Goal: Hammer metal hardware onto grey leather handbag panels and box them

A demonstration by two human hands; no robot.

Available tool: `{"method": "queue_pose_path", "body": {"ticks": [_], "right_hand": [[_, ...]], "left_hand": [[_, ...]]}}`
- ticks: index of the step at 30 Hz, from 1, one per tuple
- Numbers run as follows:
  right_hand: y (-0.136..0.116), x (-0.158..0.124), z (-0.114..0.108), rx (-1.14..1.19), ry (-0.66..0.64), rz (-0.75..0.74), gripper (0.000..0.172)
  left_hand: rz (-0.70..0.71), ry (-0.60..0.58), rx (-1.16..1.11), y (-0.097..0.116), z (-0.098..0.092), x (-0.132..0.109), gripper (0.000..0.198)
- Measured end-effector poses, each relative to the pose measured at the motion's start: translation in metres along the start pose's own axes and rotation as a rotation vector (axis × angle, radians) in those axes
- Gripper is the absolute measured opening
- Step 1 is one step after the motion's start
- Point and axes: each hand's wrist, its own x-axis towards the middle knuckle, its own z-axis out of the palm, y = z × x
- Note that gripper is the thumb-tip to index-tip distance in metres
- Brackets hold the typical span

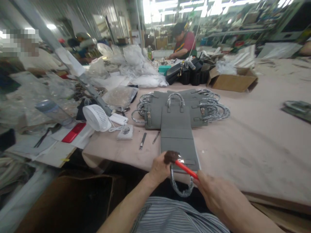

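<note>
My right hand (pixel 206 186) is wrapped round the red handle (pixel 187 170) of a hammer. Its dark head (pixel 171 157) is over the near part of a grey bag panel (pixel 178 145), close to a small shiny metal piece (pixel 181 160). At the panel's left edge, my left hand (pixel 159 168) is closed on it, its fingertips partly hidden behind the hammer head. A plastic-wrapped handle (pixel 182 193) hangs from the panel over the table's front edge. Behind, the panel's far part lies across a stack of grey bag pieces (pixel 153 110) with wrapped handles.
Left of the panel lie a flat metal tool (pixel 143 141), a thin rod (pixel 155 137) and a small white packet (pixel 125 132). A white fan (pixel 96 118) stands farther left. Behind are black bags (pixel 189 72) and a cardboard box (pixel 233 80). A co-worker (pixel 186 42) sits beyond.
</note>
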Motion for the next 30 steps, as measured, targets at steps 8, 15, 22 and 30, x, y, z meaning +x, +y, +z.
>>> {"method": "queue_pose_path", "body": {"ticks": [8, 15, 22, 30], "right_hand": [[0.007, 0.007, -0.03, 0.25, 0.079, 0.123, 0.035], [0.016, 0.009, -0.002, 0.191, -0.007, 0.171, 0.036], [-0.003, 0.028, -0.041, 0.184, 0.358, 0.05, 0.028], [0.021, 0.006, -0.004, 0.186, -0.061, 0.197, 0.032]], "left_hand": [[-0.028, -0.003, -0.03, 0.003, 0.0, 0.0, 0.02], [-0.02, 0.028, -0.037, -0.004, 0.001, -0.005, 0.022], [-0.026, 0.034, -0.046, -0.007, 0.002, -0.006, 0.021], [-0.022, 0.053, 0.005, -0.012, 0.004, -0.009, 0.02]]}}
